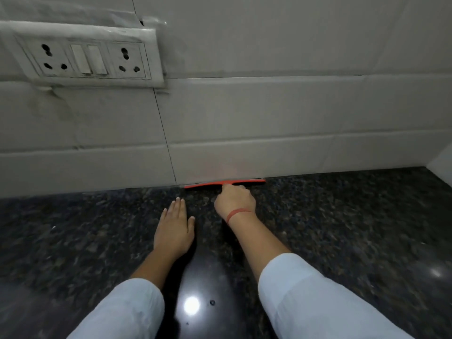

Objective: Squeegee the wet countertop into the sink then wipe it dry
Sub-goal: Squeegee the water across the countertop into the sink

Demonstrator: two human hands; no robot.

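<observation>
The right hand [234,200] is curled into a fist around the squeegee [203,185]. Its fingers are bent tight and close together, and they hide the handle, so I cannot see how the handle looks. The squeegee has a long, thin red blade. The blade lies on the far edge of the counter [342,216], right at the foot of the wall [269,118], and it runs from left to right. The right end of the blade looks dark. I cannot tell if the blade touches the wall or is just beside it. The left hand [175,228] lies flat on the counter, palm down, just to the left of the right hand and a bit nearer. Its four fingers are straight and pressed together, pointing at the wall, and the thumb sticks out to the right. It holds nothing. A red band [238,214] goes round the right wrist. Both arms wear pale sleeves [305,302] pulled up from the wrists. The counter is dark, speckled stone and it shines; a bright spot [191,305] of light glows on it between the two arms, near us. The wall is made of pale tiles. High on the left of the wall sits a white socket plate [83,57] with two sockets and two switches. Nothing lies on the counter between the hands and the blade.
</observation>
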